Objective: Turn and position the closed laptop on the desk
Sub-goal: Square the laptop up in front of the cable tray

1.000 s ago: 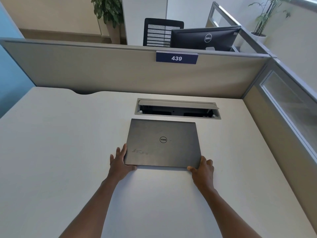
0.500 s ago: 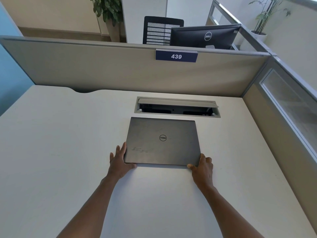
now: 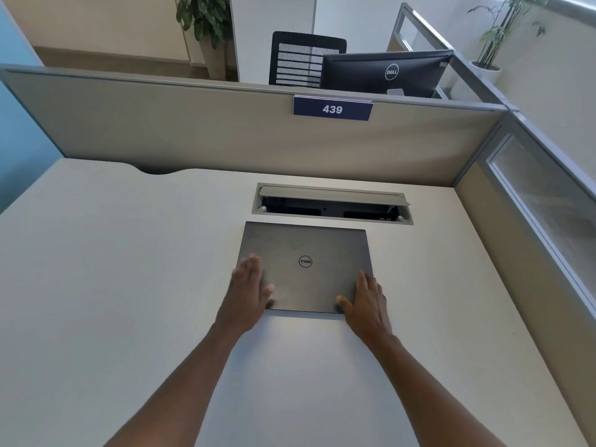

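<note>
A closed dark grey laptop (image 3: pixel 309 246) lies flat on the pale desk (image 3: pixel 129 285), its round logo upside down to me and its far edge close to the cable slot. My left hand (image 3: pixel 248 291) is flat over the lid's near left part, fingers stretched forward, thumb on the lid, slightly blurred. My right hand (image 3: pixel 366 301) lies over the near right corner, fingers pointing away, thumb near the front edge. Neither hand closes around the laptop. Both near corners are hidden under my hands.
An open cable slot (image 3: pixel 332 203) with a raised flap is sunk into the desk just beyond the laptop. A beige partition (image 3: pixel 193 133) with a "439" plate (image 3: pixel 332 108) bounds the far side, and a glazed partition (image 3: pixel 548 204) the right. A monitor (image 3: pixel 387 72) stands behind.
Both hands left the near corners they were gripping and slid forward onto the lid. The laptop stays in nearly the same place, square to the desk.
</note>
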Action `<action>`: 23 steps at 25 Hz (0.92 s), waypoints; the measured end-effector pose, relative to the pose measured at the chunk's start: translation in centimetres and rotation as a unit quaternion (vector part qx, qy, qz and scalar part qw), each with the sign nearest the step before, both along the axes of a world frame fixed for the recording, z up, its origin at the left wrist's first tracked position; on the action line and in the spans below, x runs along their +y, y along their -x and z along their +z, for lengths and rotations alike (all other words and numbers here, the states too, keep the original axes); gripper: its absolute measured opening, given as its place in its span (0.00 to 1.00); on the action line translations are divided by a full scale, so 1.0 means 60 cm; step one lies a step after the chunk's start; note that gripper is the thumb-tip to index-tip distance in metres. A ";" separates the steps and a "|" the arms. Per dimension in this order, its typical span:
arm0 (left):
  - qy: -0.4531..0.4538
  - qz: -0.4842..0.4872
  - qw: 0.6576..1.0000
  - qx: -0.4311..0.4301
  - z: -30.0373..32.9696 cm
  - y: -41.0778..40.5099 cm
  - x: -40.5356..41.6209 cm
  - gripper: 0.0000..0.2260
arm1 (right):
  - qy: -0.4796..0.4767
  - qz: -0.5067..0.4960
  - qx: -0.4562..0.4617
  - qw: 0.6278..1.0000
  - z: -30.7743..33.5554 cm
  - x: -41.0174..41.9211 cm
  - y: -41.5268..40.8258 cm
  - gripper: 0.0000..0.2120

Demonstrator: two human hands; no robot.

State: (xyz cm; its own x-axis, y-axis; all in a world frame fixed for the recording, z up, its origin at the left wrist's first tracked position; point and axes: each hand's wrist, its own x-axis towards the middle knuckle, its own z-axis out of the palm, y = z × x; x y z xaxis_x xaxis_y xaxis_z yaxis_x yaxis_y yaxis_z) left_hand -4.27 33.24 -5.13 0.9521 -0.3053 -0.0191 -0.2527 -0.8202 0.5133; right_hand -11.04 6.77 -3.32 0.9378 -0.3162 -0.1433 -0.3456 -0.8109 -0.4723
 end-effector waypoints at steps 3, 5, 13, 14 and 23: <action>-0.055 -0.050 0.997 0.000 0.006 -0.027 -0.062 0.30 | -0.006 0.033 -0.001 0.999 0.007 0.034 -0.046 0.36; -0.089 -0.054 0.995 0.000 0.004 -0.042 -0.093 0.29 | -0.008 0.050 0.004 0.999 0.007 0.056 -0.071 0.34; -0.162 -0.074 0.984 -0.028 -0.046 -0.047 -0.112 0.29 | -0.018 0.069 0.047 0.996 -0.035 0.109 -0.104 0.31; -0.164 -0.070 0.983 -0.035 -0.052 -0.046 -0.114 0.29 | -0.010 0.067 0.044 0.997 -0.044 0.110 -0.104 0.31; -0.168 -0.041 0.983 -0.066 -0.053 -0.031 -0.114 0.29 | 0.086 0.079 0.019 0.993 -0.073 0.115 -0.088 0.32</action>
State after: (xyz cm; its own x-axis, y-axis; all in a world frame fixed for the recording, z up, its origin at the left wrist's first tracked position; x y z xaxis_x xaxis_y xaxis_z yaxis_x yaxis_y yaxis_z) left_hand -2.43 26.39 -8.29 0.9255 -0.3787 -0.0096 -0.3712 -0.9117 0.1761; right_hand -5.75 13.69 -7.68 0.9728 -0.1878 -0.1359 -0.2218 -0.9243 -0.3106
